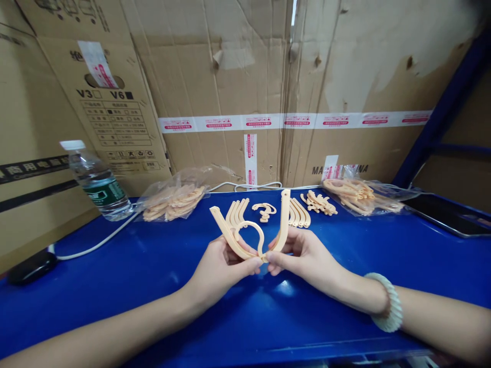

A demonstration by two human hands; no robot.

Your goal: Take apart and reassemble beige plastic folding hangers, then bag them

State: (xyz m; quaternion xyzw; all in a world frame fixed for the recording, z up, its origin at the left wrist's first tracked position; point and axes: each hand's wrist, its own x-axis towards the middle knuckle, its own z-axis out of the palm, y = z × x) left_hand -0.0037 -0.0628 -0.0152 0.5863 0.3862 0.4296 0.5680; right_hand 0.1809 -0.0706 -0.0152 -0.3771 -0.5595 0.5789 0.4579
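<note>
Above the near part of the blue table, my two hands hold a beige plastic folding clothes hanger. My left hand (pixel 226 261) pinches the left hanger arm (pixel 223 226) near its lower end. Opposite, my right hand (pixel 303 254) is closed on the lower end of the right hanger arm (pixel 284 220). Both arms slant upward and meet at the fingertips, where a curved hook (pixel 261 236) rises between them. Fingers partly cover this joint, so I cannot tell whether the parts are locked together.
Behind the hands lie left arms (pixel 238 210), right arms (pixel 301 214), loose hooks (pixel 264 208) and a hook pile (pixel 320 203). Bagged pieces (pixel 174 202) (pixel 355 194), a water bottle (pixel 100 184), a phone (pixel 447 214), a black device (pixel 32 267) and a white cable (pixel 99 246) surround them. Cardboard (pixel 230 76) stands behind.
</note>
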